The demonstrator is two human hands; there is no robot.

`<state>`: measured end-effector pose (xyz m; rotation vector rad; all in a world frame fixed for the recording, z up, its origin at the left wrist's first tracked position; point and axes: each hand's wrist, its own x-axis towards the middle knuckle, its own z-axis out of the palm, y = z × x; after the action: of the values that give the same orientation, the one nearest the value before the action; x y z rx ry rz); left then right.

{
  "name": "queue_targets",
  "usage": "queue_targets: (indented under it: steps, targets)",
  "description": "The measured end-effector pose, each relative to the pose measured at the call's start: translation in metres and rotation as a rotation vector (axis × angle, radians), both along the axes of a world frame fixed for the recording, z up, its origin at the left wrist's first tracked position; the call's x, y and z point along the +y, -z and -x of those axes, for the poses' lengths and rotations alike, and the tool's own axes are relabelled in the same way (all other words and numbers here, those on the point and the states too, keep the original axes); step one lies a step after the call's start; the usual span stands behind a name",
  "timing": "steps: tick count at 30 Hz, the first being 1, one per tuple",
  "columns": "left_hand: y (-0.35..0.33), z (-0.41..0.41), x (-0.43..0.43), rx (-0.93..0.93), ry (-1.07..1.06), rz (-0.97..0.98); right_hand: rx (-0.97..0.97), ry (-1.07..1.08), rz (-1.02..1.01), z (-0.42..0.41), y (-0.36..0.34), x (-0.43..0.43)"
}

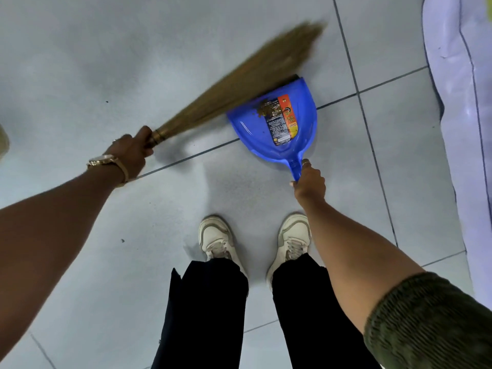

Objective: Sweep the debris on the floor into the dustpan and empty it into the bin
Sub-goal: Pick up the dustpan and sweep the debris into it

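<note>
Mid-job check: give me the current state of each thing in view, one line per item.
Dustpan: on the floor, mouth toward the broom, handle held.
Debris: small brown pile inside the dustpan, on its label.
Broom: blurred, bristles at the dustpan's front edge.
Left hand: closed around the broom's handle.
Right hand: closed on the dustpan's handle.
Floor: a few dark specks lie loose.
Bin: not in view.

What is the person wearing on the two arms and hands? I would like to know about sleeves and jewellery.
The left hand side has a gold-coloured wristwatch with a bracelet band, and the forearm is bare. The right hand has a thin ring on one finger; that forearm is bare up to a dark olive ribbed knit sleeve near the elbow.
</note>
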<state>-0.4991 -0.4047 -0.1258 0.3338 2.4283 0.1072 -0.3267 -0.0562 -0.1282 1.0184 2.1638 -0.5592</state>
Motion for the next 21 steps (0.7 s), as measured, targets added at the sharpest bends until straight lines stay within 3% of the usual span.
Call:
queue_targets:
  steps: [3, 9, 15, 21]
  targets:
    - [0.003, 0.008, 0.0, 0.001, -0.112, 0.049, -0.025, 0.013, 0.003, -0.009, -0.006, 0.0]
    - [0.018, -0.014, 0.017, -0.198, -0.238, 0.267, -0.066, -0.039, 0.017, -0.027, -0.009, 0.003]
    - [0.013, -0.071, 0.031, -0.261, -0.14, 0.193, -0.064, -0.103, -0.023, -0.024, -0.003, 0.015]
    - [-0.065, -0.097, 0.036, -0.188, -0.054, 0.14, -0.086, -0.002, 0.008, -0.03, -0.034, 0.017]
